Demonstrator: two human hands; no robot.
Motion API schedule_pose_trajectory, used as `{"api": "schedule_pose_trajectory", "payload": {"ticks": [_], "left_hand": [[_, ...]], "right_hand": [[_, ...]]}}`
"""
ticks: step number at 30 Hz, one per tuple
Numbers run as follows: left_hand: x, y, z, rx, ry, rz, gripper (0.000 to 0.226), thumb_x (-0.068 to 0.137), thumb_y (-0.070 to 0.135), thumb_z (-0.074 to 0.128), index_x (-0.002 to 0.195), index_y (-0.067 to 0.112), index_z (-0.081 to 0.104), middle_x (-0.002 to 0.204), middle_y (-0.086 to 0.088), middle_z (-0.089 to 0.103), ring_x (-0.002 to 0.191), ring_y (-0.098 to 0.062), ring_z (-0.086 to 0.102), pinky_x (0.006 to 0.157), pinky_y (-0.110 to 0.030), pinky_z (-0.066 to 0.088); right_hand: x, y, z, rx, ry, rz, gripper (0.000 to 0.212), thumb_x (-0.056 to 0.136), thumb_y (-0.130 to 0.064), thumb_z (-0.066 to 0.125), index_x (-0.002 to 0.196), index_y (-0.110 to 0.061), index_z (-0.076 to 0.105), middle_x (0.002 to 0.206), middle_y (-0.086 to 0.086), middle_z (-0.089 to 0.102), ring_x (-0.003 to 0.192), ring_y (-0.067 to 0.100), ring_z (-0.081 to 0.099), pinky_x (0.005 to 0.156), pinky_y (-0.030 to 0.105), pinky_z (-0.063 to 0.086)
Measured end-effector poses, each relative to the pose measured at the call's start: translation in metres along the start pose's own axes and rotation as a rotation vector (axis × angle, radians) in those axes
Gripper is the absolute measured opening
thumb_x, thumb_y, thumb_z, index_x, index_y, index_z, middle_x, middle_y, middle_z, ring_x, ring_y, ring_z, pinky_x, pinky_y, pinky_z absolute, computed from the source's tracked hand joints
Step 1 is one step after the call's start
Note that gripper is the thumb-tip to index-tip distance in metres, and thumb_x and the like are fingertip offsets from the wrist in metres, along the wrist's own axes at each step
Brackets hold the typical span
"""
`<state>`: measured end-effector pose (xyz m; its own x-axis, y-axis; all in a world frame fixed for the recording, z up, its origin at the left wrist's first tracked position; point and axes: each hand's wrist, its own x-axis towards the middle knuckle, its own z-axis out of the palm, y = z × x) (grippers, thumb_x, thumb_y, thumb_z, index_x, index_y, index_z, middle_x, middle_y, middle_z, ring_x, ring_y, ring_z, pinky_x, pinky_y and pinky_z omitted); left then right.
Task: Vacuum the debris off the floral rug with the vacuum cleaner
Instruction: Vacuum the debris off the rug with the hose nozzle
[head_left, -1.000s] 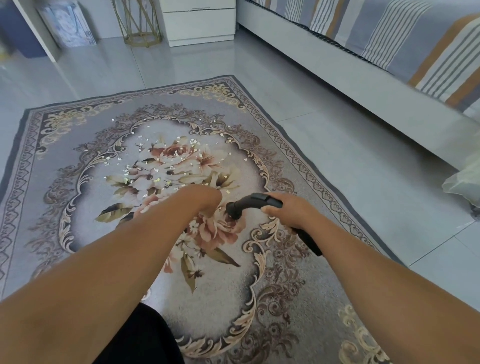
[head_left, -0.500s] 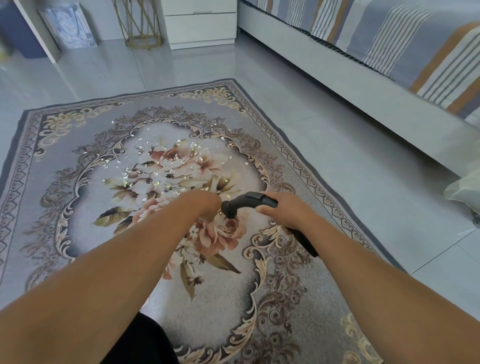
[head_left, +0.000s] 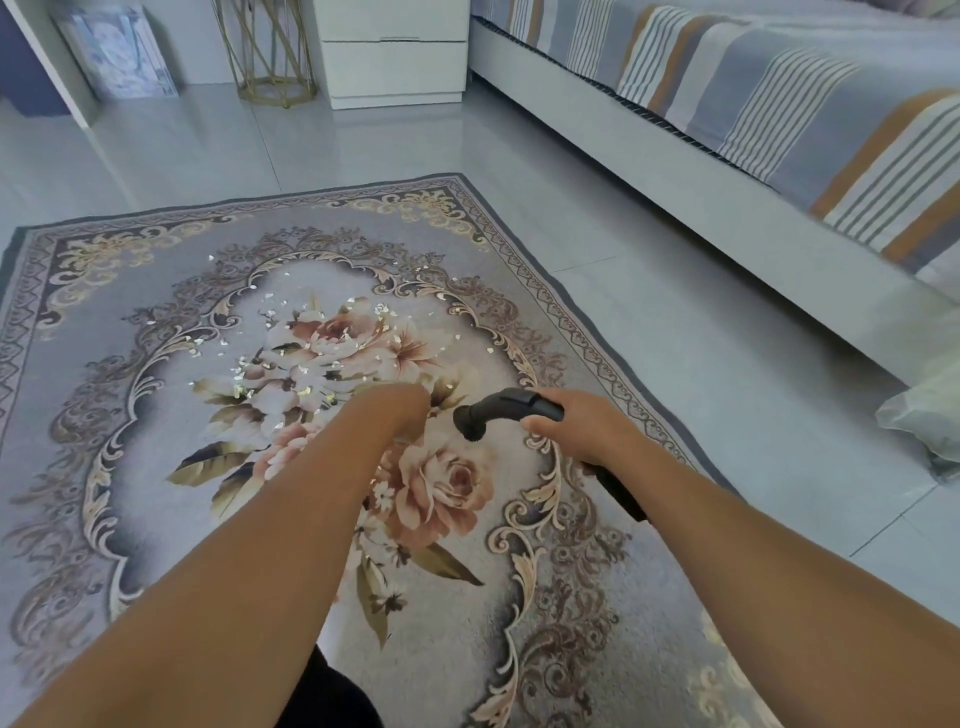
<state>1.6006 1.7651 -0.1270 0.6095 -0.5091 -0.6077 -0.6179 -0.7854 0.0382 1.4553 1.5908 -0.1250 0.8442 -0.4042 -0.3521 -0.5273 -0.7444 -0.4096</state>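
Bright, even daylight filled the room. Pale glare lay on the floor (head_left: 363, 145) far beyond the left hand (head_left: 400, 410); shadows were faint. The wide lens bowed the bed (head_left: 675, 176) beyond the right hand (head_left: 576, 426), and the edges looked soft.

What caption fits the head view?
Person holds black vacuum handle over floral rug, shiny debris scattered ahead.

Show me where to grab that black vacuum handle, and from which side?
Grip the curved top of the vacuum handle, coming from above, as the right hand does. The bend arches upward, so a palm probably fits over it. Leave the round open end free.
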Motion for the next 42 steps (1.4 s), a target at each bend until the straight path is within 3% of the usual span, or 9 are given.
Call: {"api": "schedule_pose_trajectory", "payload": {"ticks": [3, 8, 12, 15, 21, 26, 29, 32, 42], "left_hand": [[0.018, -0.004, -0.006, -0.135, 0.031, -0.063, 0.020, 0.093, 0.006, 0.057, 0.113, 0.006, 0.060, 0.097, -0.007, 0.065, 0.099, -0.024, 0.066, 0.089, -0.034, 0.052], [0.056, -0.007, -0.010, -0.287, -0.025, -0.133, 0.034, 0.094, 0.007, 0.055, 0.128, 0.004, 0.057, 0.129, -0.004, 0.062, 0.115, -0.024, 0.061, 0.101, -0.039, 0.046], [0.082, -0.007, -0.010, -0.385, 0.016, -0.137, 0.032, 0.092, 0.009, 0.059, 0.122, 0.000, 0.059, 0.123, -0.012, 0.063, 0.111, -0.028, 0.063, 0.098, -0.043, 0.050], [0.087, -0.003, -0.013, -0.493, 0.041, -0.133, 0.028, 0.092, 0.012, 0.059, 0.116, -0.001, 0.062, 0.114, -0.013, 0.067, 0.105, -0.029, 0.065, 0.094, -0.041, 0.052], [0.098, -0.006, -0.016, -0.609, 0.140, -0.160, 0.027, 0.091, 0.027, 0.060, 0.104, 0.004, 0.064, 0.074, -0.005, 0.059, 0.079, -0.024, 0.061, 0.062, -0.030, 0.045], [0.115, -0.022, -0.004, -0.690, 0.293, -0.266, 0.005, 0.093, 0.011, 0.050, 0.092, 0.010, 0.055, 0.082, -0.006, 0.057, 0.080, -0.024, 0.057, 0.070, -0.033, 0.047], [0.121, -0.040, 0.007, -0.677, 0.311, -0.274, 0.018, 0.091, 0.023, 0.053, 0.093, 0.007, 0.063, 0.077, -0.005, 0.062, 0.076, -0.025, 0.064, 0.061, -0.031, 0.049], [0.123, -0.057, 0.017, -0.698, 0.274, -0.263, 0.017, 0.083, 0.008, 0.050, 0.083, 0.000, 0.064, 0.081, -0.020, 0.066, 0.082, -0.035, 0.068, 0.068, -0.039, 0.055], [0.112, -0.043, 0.017, -0.859, 0.248, -0.182, 0.019, 0.094, 0.020, 0.057, 0.096, 0.004, 0.067, 0.092, -0.013, 0.073, 0.082, -0.026, 0.072, 0.072, -0.032, 0.055]], "right_hand": [[0.027, -0.015, 0.007, -0.029, 0.042, 0.008, 0.046, 0.093, -0.053, 0.054, 0.135, -0.035, 0.048, 0.092, -0.005, 0.064, 0.076, 0.016, 0.062, 0.071, 0.035, 0.052], [0.047, -0.024, 0.026, -0.050, -0.019, 0.047, 0.044, 0.094, -0.051, 0.053, 0.133, -0.030, 0.048, 0.090, -0.003, 0.062, 0.065, 0.012, 0.061, 0.056, 0.027, 0.046], [0.042, -0.027, 0.002, -0.088, -0.120, 0.068, 0.038, 0.095, -0.048, 0.053, 0.129, -0.031, 0.050, 0.088, -0.004, 0.062, 0.070, 0.013, 0.060, 0.067, 0.031, 0.049], [0.051, -0.033, -0.012, -0.059, -0.022, 0.066, 0.037, 0.094, -0.047, 0.055, 0.128, -0.033, 0.053, 0.086, -0.006, 0.060, 0.071, 0.015, 0.058, 0.071, 0.034, 0.050], [0.096, -0.057, -0.003, 0.007, 0.091, 0.063, 0.048, 0.092, -0.054, 0.054, 0.136, -0.037, 0.048, 0.110, 0.002, 0.066, 0.089, 0.022, 0.063, 0.079, 0.037, 0.053], [0.125, -0.051, 0.012, 0.034, -0.006, 0.092, 0.051, 0.095, -0.047, 0.055, 0.142, -0.030, 0.043, 0.110, 0.004, 0.064, 0.076, 0.016, 0.059, 0.055, 0.024, 0.043], [0.133, -0.048, 0.004, -0.038, -0.035, 0.052, 0.053, 0.096, -0.048, 0.052, 0.145, -0.034, 0.037, 0.116, 0.003, 0.063, 0.085, 0.019, 0.063, 0.065, 0.029, 0.048], [0.137, -0.044, -0.010, -0.126, -0.054, 0.019, 0.050, 0.095, -0.050, 0.051, 0.141, -0.034, 0.042, 0.114, 0.002, 0.063, 0.090, 0.021, 0.063, 0.080, 0.035, 0.052], [0.162, -0.047, -0.047, -0.288, -0.141, -0.018, 0.048, 0.092, -0.050, 0.055, 0.137, -0.034, 0.049, 0.118, 0.004, 0.063, 0.106, 0.026, 0.060, 0.088, 0.036, 0.048]]}}
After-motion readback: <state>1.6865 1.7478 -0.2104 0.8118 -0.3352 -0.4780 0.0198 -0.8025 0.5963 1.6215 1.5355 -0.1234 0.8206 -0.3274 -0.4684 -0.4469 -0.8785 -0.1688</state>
